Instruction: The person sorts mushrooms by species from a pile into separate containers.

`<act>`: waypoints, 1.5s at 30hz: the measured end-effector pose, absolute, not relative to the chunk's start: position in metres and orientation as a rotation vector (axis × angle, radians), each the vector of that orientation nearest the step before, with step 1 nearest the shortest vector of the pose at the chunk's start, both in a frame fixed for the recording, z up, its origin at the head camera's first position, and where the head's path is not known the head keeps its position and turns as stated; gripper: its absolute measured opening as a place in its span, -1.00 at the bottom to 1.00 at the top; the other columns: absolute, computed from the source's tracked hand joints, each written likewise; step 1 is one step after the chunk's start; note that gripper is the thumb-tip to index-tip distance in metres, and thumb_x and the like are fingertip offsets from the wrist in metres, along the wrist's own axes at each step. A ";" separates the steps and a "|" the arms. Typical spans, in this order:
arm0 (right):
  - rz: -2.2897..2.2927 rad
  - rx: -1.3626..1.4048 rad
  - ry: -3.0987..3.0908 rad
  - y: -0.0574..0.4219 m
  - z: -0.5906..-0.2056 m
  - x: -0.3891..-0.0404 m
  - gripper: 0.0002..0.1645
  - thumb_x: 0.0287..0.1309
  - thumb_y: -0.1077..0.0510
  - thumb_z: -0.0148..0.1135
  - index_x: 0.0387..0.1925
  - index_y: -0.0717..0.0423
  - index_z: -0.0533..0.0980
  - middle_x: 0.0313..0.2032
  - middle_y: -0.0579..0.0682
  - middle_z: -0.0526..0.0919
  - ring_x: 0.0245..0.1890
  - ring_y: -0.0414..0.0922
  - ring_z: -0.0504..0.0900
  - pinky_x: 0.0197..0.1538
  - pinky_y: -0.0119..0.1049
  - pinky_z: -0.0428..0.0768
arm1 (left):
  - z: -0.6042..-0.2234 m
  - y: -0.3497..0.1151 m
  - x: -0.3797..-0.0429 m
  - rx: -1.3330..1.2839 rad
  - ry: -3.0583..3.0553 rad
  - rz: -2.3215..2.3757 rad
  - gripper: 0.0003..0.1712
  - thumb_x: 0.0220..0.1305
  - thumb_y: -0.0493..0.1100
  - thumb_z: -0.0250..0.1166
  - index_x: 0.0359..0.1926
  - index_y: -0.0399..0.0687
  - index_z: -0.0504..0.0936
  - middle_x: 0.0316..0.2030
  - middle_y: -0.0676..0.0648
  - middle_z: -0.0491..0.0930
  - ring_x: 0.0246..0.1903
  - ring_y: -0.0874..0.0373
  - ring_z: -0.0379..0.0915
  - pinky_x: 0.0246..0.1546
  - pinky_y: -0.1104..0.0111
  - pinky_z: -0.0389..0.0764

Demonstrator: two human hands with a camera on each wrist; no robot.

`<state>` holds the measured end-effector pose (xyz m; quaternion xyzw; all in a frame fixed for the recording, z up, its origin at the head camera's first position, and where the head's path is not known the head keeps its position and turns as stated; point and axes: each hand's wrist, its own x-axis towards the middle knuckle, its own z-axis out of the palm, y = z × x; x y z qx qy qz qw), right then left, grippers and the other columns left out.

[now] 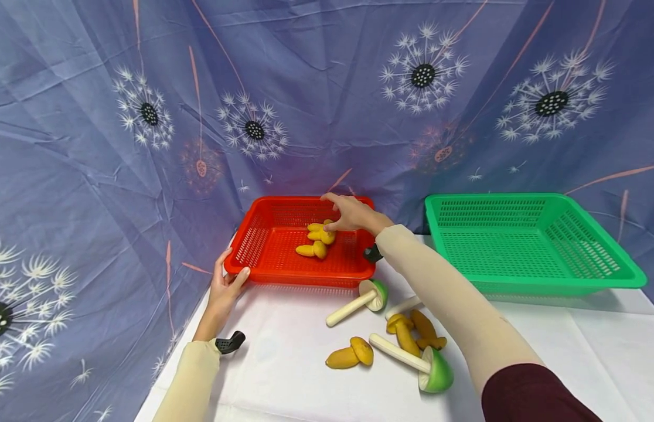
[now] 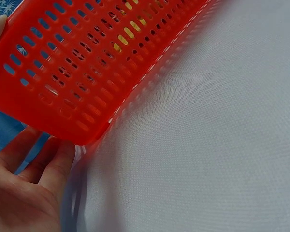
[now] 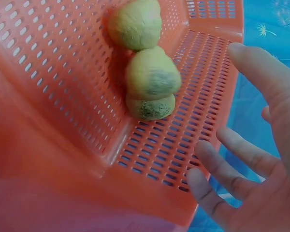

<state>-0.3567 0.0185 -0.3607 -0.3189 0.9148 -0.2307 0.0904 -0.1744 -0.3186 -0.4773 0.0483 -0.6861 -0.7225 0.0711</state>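
My left hand holds the front left corner of a red plastic basket, thumb and fingers on different sides of it. In the left wrist view, the fingers touch the basket's lower edge. Above the basket's right part is my right hand, its fingers spread and holding nothing. Beneath and beside it, yellow toy mushrooms lie inside the basket, one partly covered by the hand. The right wrist view shows their yellow caps close together, apart from the fingertips.
A green basket stands at the right. On the white cloth lie a yellow mushroom, more yellow mushrooms in a cluster, and green-capped mushrooms with pale stems. My right sleeve partly covers one pale stem. A blue dandelion-print curtain hangs behind.
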 end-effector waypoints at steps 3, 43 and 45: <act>-0.699 -0.970 2.712 0.022 -0.360 -0.356 -0.03 0.22 -0.12 0.47 0.53 -0.08 0.21 0.24 0.23 0.53 0.26 0.17 0.46 0.34 0.13 0.43 | -0.478 -0.318 -0.175 0.137 -2.060 -2.177 -0.10 0.46 -0.16 0.31 0.59 0.41 0.01 0.41 -0.20 0.25 0.17 0.16 0.44 0.27 0.17 0.52; -0.661 -1.176 2.483 0.160 -0.338 -0.189 -0.24 0.23 -0.04 0.48 0.40 -0.07 0.40 -0.03 0.02 0.65 -0.36 -0.22 0.66 -0.26 -0.32 0.66 | -0.477 -0.318 -0.173 0.110 -2.055 -2.189 -0.12 0.48 -0.17 0.28 0.59 0.40 0.00 0.39 -0.22 0.23 0.14 0.28 0.45 0.20 0.38 0.55; -0.659 -1.119 2.460 0.169 -0.347 -0.182 -0.27 0.24 -0.08 0.46 0.38 -0.10 0.40 -0.03 0.05 0.65 -0.39 -0.22 0.65 -0.28 -0.32 0.65 | -0.478 -0.318 -0.173 0.112 -2.063 -2.184 -0.12 0.48 -0.17 0.29 0.59 0.41 0.01 0.39 -0.23 0.22 0.14 0.26 0.44 0.20 0.37 0.55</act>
